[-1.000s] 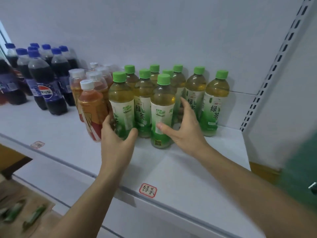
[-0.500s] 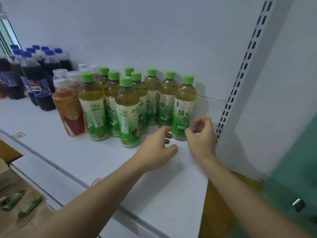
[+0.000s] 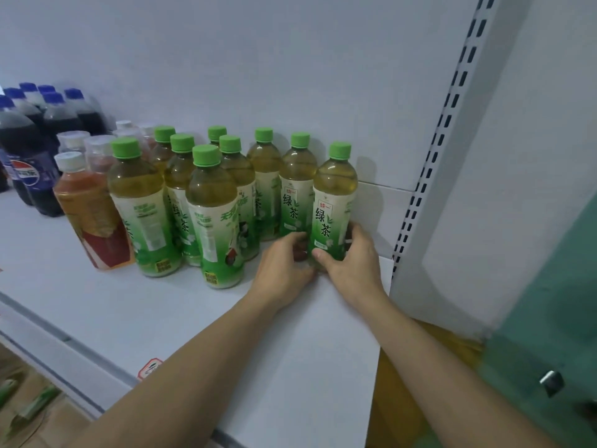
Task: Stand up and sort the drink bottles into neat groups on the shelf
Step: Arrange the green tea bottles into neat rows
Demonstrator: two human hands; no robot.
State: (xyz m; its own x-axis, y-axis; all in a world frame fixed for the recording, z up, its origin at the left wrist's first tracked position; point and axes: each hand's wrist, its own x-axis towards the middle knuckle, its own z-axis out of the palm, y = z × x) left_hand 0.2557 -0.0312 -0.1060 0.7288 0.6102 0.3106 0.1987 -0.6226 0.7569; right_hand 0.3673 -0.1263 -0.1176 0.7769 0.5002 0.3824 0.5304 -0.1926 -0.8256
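White shelf [image 3: 168, 305] and white back wall fill the view, and the rightmost green tea bottle [image 3: 334, 202] stands upright at the right end of the green-capped group, its long axis vertical and its label facing forward. Both hands meet at its base. The right hand [image 3: 352, 263] wraps it low from the right and front, thumb across the lower label and fingers curled behind. The left hand [image 3: 284, 270] comes in from the left with curled fingers pressed between this bottle and its neighbour [image 3: 297, 195]; whether those fingers truly grip either bottle or only nudge is hard to tell, since the fingertips are hidden between the two.

Because the grip sits at the very bottom and the weight stands above it, any slide is likely to tip the bottle unless it is moved slowly or kept flat on the shelf. The right hand is nearer and has the firmer hold, so it probably leads; free shelf lies toward the slotted upright [image 3: 429, 176] on the right.

Further left, the other green tea bottles stand in loose, uneven rows, one [image 3: 214, 221] out in front. Beyond them are red tea bottles [image 3: 93, 218] with white caps, then dark cola bottles [image 3: 29, 163] with blue caps.
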